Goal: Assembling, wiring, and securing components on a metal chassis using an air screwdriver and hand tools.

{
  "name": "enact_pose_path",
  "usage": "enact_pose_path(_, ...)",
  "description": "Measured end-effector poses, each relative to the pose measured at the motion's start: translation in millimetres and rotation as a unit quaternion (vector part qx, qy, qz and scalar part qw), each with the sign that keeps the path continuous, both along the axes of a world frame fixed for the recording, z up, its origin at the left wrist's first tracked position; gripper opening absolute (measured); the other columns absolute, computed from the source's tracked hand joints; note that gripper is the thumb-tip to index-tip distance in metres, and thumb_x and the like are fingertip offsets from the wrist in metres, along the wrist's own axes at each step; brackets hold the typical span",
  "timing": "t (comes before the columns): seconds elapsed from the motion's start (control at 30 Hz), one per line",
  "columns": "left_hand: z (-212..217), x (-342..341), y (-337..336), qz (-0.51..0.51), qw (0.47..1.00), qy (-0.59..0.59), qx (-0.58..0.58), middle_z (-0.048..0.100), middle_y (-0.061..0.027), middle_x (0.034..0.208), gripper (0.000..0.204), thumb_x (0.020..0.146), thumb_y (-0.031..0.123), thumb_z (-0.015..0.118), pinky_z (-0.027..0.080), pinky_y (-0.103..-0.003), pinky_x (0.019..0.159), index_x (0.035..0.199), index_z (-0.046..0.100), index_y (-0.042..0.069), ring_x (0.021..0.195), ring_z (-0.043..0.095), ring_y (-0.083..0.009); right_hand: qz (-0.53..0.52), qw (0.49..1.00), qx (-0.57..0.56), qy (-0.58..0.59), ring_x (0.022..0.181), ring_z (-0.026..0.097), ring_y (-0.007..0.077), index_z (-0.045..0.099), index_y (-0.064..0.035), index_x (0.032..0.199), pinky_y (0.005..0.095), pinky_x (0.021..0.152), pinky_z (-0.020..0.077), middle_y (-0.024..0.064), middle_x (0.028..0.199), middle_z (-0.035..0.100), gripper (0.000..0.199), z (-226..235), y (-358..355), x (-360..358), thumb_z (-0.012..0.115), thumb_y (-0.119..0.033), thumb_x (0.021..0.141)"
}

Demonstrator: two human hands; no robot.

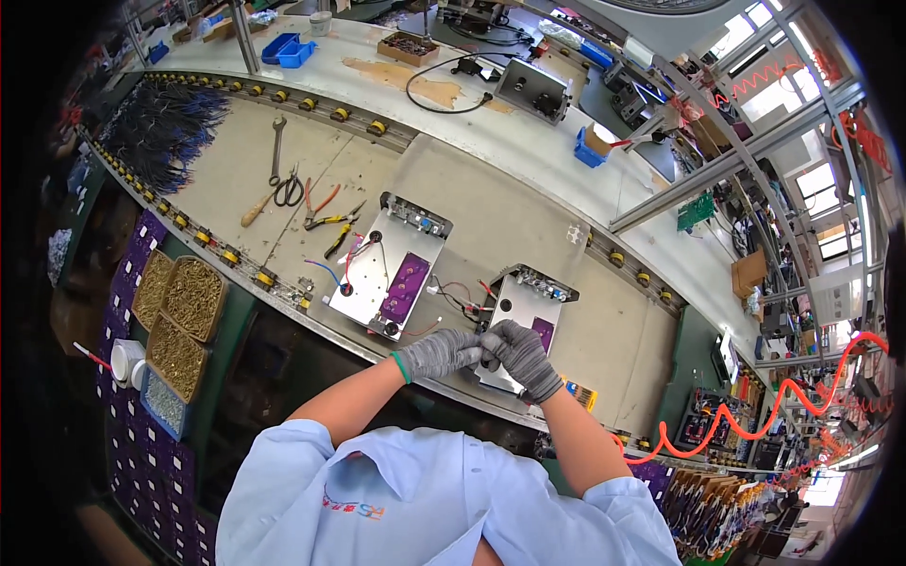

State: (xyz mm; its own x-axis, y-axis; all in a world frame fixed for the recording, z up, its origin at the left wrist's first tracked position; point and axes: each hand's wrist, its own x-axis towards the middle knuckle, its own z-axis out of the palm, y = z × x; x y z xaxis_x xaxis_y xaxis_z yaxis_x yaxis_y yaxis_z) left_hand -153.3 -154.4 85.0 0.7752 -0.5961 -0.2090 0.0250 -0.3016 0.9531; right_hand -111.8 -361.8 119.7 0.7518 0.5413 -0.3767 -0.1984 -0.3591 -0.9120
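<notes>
Both my hands wear grey knitted gloves and meet at the near left corner of a metal chassis (517,312) with a circuit board along its far edge and a purple panel. My left hand (442,354) reaches in from the left, its fingers closed together at that corner. My right hand (521,357) bends over the chassis, fingers curled and pinched beside the left fingertips. Whatever small part lies between them is hidden. Left of them lies a second metal chassis (363,292) with a larger purple panel (408,286) and loose red and blue wires.
Beyond the left chassis lie a wrench (277,151), scissors (289,191), pliers (321,205) and a wooden-handled tool (255,211). Black cables (165,127) pile up far left. Bins of brass-coloured screws (193,297) stand at left. A coiled red air hose (727,424) hangs at right.
</notes>
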Motion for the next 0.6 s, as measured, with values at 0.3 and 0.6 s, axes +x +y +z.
enact_pose_path(0.3, -9, -15, -11, 0.226, 0.969, 0.002, -0.101, 0.072, -0.011, 0.097, 0.028, 0.095, 0.021, 0.062, 0.052, -0.033, 0.084, 0.114, 0.067, 0.002, 0.09, 0.066, -0.0183, 0.076, 0.872, -0.164, -0.454, 0.07, 0.067, 0.0342, 0.062, -0.009, 0.096, 0.044, 0.06, 0.0526, 0.0173, 0.075, 0.066, 0.02, -11, 12, 1, 0.064, -0.028, 0.094)
enact_pose_path(0.6, -10, -6, -4, 0.174, 0.984, -0.021, -0.008, 0.073, -0.014, 0.095, 0.032, 0.092, 0.024, 0.063, 0.052, -0.036, 0.086, 0.112, 0.069, 0.0, 0.09, 0.069, -0.0228, 0.008, 0.992, -0.106, -0.075, 0.064, 0.065, 0.0134, 0.066, 0.0003, 0.103, 0.0318, 0.062, 0.0533, 0.0088, 0.074, 0.07, 0.03, 0, 1, 11, 0.072, -0.027, 0.091)
